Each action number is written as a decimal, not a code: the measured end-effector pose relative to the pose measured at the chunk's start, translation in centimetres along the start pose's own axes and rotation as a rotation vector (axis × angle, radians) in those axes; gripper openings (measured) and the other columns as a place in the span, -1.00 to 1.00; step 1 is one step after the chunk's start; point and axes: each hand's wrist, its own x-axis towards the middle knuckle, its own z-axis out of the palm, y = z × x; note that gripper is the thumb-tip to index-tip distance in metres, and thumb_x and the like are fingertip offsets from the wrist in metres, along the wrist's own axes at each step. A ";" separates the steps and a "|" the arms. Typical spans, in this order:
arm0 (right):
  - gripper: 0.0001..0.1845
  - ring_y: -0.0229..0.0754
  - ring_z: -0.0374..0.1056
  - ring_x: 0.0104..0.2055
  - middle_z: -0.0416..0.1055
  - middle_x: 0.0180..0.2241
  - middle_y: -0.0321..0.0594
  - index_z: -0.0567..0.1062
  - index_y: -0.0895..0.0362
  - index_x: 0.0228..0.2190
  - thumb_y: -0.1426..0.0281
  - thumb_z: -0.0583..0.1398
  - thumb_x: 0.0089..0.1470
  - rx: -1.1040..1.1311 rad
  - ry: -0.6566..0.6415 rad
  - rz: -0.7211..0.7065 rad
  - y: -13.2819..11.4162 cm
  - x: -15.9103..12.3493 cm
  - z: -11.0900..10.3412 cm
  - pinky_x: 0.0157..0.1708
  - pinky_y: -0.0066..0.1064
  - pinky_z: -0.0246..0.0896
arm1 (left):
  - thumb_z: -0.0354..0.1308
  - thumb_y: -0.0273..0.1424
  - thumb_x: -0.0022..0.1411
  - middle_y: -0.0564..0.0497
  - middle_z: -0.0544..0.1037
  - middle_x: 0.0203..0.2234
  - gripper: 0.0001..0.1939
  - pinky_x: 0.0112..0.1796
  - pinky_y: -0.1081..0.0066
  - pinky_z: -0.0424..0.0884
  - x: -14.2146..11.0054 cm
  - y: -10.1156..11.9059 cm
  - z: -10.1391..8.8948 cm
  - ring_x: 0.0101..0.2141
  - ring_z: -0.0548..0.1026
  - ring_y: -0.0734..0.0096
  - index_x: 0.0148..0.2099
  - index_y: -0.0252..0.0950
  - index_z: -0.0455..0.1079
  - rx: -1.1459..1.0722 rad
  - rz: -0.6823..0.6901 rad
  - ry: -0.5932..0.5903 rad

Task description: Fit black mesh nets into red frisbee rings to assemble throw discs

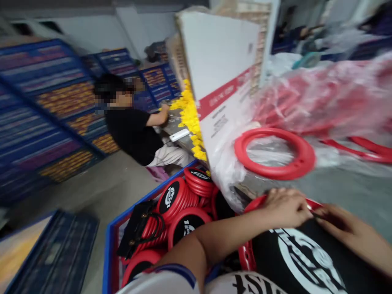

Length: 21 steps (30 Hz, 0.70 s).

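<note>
A round disc (pixel 294 261) with a red rim and a black cloth face bearing a white logo lies on the grey table in front of me. My left hand (pixel 286 206) rests on the disc's far rim with its fingers curled down over the edge. My right hand (pixel 346 232) lies on the black cloth beside it, fingers pressed against the fabric near the rim. A loose red ring (pixel 274 153) lies on clear plastic just beyond my hands.
A blue crate (pixel 110 245) at my left holds several finished red and black discs (pixel 177 200). A clear bag of red rings (pixel 330 94) fills the right. A white cardboard box (pixel 220 77) stands ahead, yellow parts (pixel 191 114) beside it. Another person (pixel 131 126) sits working by stacked blue crates (pixel 45 110).
</note>
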 end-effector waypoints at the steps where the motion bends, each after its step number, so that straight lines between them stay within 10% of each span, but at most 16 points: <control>1: -0.78 0.03 0.51 -0.20 0.54 -0.19 0.11 0.53 -0.12 -0.36 0.06 0.18 0.03 0.036 -0.038 -0.023 -1.2 -1.1 -0.2 -0.14 -0.07 0.37 | 0.13 -0.18 0.32 0.04 0.49 0.13 -0.81 0.10 0.09 0.31 -0.8 0.7 0.0 0.10 0.43 0.15 -0.23 -0.16 0.43 0.016 -0.021 0.032; 7: -0.83 0.04 0.38 0.04 0.47 -0.04 -0.09 0.50 0.06 -0.25 0.33 0.15 0.10 -0.061 0.093 -0.083 -6.8 -4.6 -3.4 0.05 -0.08 0.25 | 0.19 -0.39 0.30 0.02 0.48 0.16 -0.93 0.16 0.15 0.22 -2.1 3.9 -1.2 0.15 0.39 0.24 -0.29 -0.21 0.40 0.038 0.082 0.178; 21: -0.89 -0.08 0.35 -0.05 0.47 -0.15 -0.19 0.48 0.09 -0.25 0.44 0.18 0.13 -0.002 0.203 -0.057 -7.4 -7.2 -5.1 -0.03 -0.26 0.19 | 0.16 -0.45 0.28 0.03 0.52 0.11 -0.92 0.13 0.17 0.25 -1.6 6.4 -1.3 0.11 0.42 0.24 -0.29 -0.18 0.34 0.068 0.191 0.208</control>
